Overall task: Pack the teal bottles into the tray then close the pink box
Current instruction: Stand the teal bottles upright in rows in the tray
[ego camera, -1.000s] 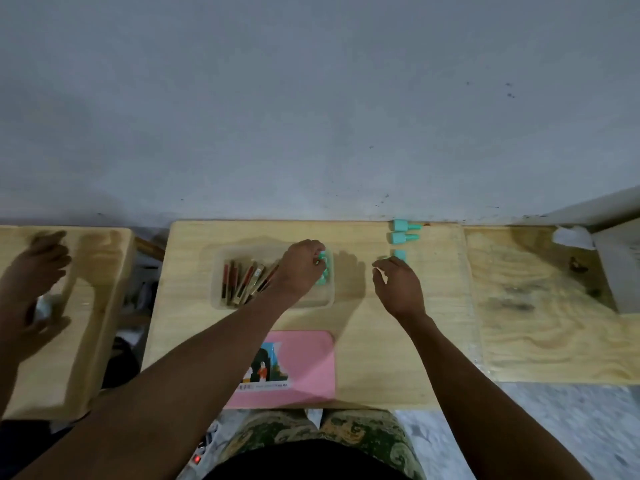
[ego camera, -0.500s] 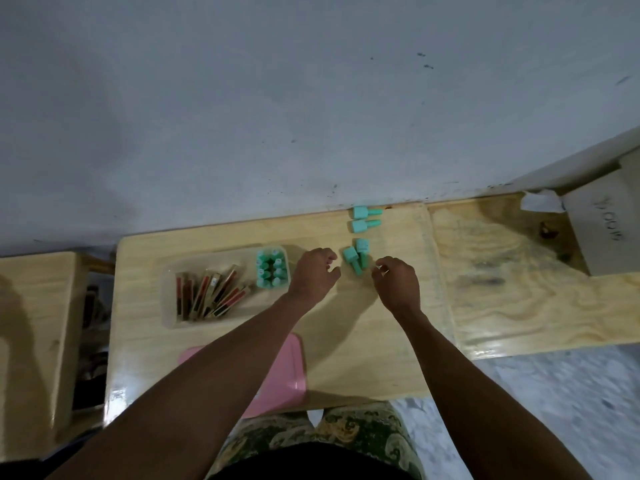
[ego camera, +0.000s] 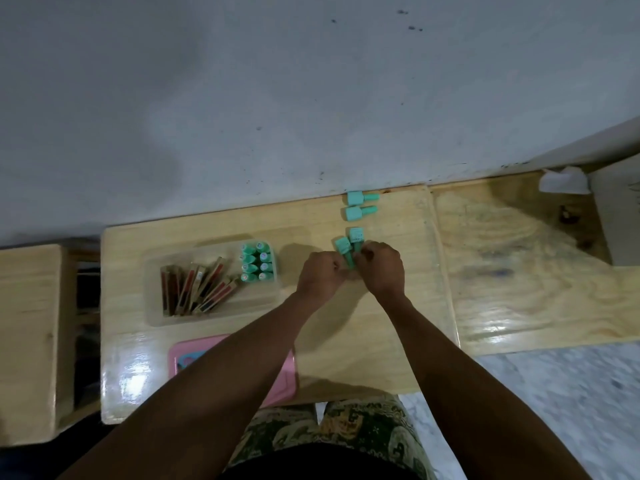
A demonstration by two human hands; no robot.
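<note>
Two teal bottles lie side by side on the wooden table [ego camera: 381, 341]. My left hand [ego camera: 320, 277] pinches the cap end of the left teal bottle [ego camera: 342, 245]. My right hand [ego camera: 382, 268] closes its fingers on the right teal bottle [ego camera: 356, 234]. Two more teal bottles [ego camera: 360, 198] [ego camera: 359, 212] lie on their sides at the table's far edge. To the left stands the clear tray [ego camera: 152, 306], with several teal bottles [ego camera: 256, 262] upright in its right end. The pink box [ego camera: 285, 372] lies at the near edge, partly hidden under my left forearm.
Several red and brown sticks [ego camera: 197, 289] fill the tray's left part. A grey wall runs right behind the table. A second wooden surface [ego camera: 519, 278] adjoins on the right, with a white crumpled paper [ego camera: 562, 180] and a grey box [ego camera: 620, 209]. A wooden stool [ego camera: 27, 341] stands on the left.
My left hand has left the tray and moved right to the two loose bottles. My right hand has closed in on them too. Both hands now touch the bottles.
</note>
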